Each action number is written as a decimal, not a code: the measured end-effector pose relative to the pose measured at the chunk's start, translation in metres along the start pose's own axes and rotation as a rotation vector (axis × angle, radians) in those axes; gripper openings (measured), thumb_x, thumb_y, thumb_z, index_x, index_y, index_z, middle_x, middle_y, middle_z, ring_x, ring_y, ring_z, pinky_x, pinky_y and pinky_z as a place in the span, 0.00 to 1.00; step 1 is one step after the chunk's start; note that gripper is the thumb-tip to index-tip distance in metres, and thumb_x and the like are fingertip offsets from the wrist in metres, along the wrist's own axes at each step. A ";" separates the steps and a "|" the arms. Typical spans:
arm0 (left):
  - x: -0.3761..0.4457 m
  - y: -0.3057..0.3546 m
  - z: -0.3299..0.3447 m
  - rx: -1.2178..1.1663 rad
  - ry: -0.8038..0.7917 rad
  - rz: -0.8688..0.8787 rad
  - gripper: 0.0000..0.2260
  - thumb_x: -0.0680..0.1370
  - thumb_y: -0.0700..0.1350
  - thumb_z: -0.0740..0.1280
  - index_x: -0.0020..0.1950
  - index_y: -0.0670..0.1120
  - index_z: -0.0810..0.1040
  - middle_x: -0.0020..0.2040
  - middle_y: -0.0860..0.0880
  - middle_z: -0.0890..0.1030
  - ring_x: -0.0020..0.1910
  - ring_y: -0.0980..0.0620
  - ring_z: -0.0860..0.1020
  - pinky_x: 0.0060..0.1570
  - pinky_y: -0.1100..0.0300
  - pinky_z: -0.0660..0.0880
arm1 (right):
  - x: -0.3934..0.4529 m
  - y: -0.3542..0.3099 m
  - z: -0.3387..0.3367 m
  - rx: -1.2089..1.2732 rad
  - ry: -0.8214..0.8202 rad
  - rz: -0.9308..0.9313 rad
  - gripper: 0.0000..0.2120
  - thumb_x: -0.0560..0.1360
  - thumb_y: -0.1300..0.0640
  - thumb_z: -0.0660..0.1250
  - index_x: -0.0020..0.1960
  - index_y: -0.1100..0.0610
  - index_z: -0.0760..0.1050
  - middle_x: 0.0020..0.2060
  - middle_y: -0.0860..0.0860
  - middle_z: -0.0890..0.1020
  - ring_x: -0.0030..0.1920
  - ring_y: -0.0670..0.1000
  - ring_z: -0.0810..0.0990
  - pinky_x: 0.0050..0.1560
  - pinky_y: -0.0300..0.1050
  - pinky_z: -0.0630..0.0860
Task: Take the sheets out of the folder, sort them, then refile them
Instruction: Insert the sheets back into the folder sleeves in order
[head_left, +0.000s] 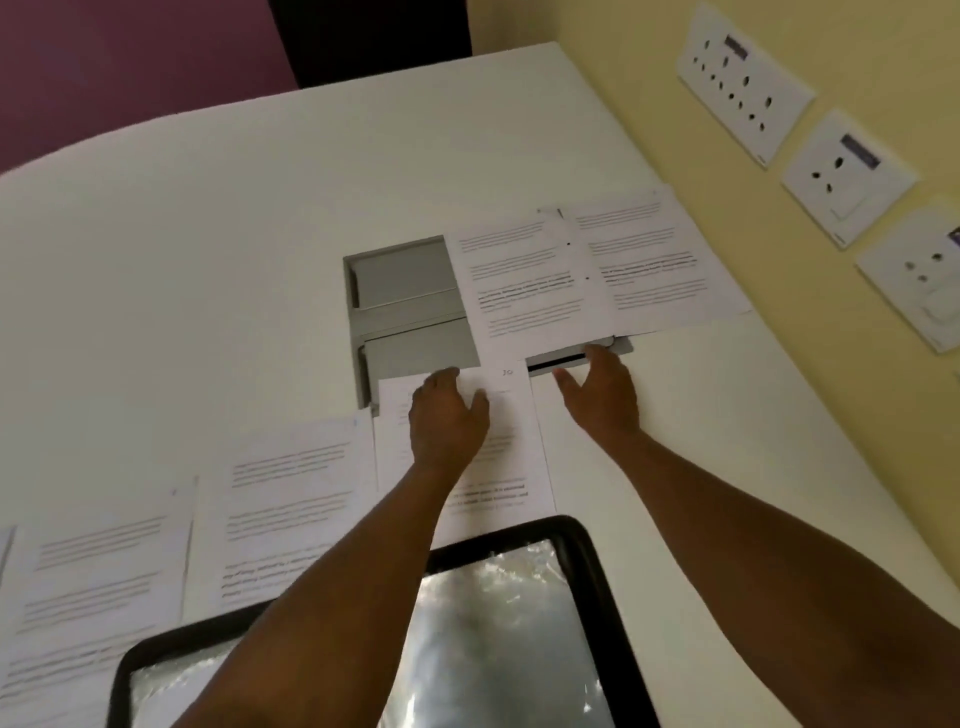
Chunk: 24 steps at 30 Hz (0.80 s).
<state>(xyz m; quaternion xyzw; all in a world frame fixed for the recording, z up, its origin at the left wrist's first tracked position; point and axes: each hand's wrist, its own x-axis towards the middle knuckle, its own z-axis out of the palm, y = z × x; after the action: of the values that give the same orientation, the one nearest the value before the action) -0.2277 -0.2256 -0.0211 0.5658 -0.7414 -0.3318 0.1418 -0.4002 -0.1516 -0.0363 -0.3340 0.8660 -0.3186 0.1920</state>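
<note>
Paper covers much of the white desk (208, 249) in the head view: printed white sheets lie flat in a loose row along the near edge, one at the far left (88, 577), a second beside it (291, 509), and a third, the middle sheet (498, 467), under the left hand (447, 421). That hand rests palm down on the middle sheet with its fingers (441, 379) spread and fairly straight, pressing rather than gripping, the fingertips reaching the sheet's far edge where it meets the grey recessed cable box (410, 312) set into the desk. Two more printed sheets lie side by side beyond it, one (519, 280) just right of the grey box and another (654, 260) overlapping it toward the yellow wall (597, 78). The right hand (602, 395) hovers or rests just below these two sheets, fingers open and relaxed, thumb spread, holding nothing; its fingertips are at a dark slot with a pale rim (561, 361) at the sheets' near edge. Whether that slot belongs to the folder cannot be told. A black-framed chair back with shiny clear plastic wrap (519, 623) sits below the arms at the bottom. White socket plates (743, 88) line the yellow wall on the right.
</note>
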 end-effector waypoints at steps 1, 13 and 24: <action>0.015 0.008 0.006 -0.027 0.007 -0.013 0.25 0.78 0.51 0.67 0.71 0.43 0.68 0.69 0.44 0.72 0.68 0.44 0.69 0.66 0.51 0.68 | 0.014 0.003 -0.001 0.006 0.020 0.021 0.28 0.76 0.49 0.69 0.71 0.61 0.67 0.66 0.58 0.73 0.67 0.57 0.71 0.63 0.46 0.69; 0.138 0.075 0.058 0.017 0.009 -0.399 0.35 0.70 0.58 0.74 0.68 0.41 0.65 0.65 0.41 0.70 0.65 0.44 0.69 0.62 0.48 0.70 | 0.102 0.011 0.030 -0.439 0.007 -0.198 0.32 0.78 0.40 0.60 0.75 0.58 0.61 0.73 0.57 0.67 0.73 0.56 0.64 0.75 0.53 0.59; 0.171 0.077 0.062 -0.303 -0.024 -0.429 0.21 0.69 0.52 0.76 0.55 0.47 0.71 0.52 0.47 0.78 0.50 0.44 0.78 0.53 0.49 0.78 | 0.096 0.005 0.039 -0.383 -0.015 -0.109 0.33 0.80 0.42 0.58 0.79 0.55 0.52 0.78 0.53 0.55 0.77 0.54 0.54 0.75 0.49 0.51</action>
<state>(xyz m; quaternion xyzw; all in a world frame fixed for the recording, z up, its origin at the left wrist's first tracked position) -0.3763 -0.3539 -0.0454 0.6785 -0.5479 -0.4681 0.1423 -0.4486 -0.2323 -0.0794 -0.4131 0.8900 -0.1555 0.1141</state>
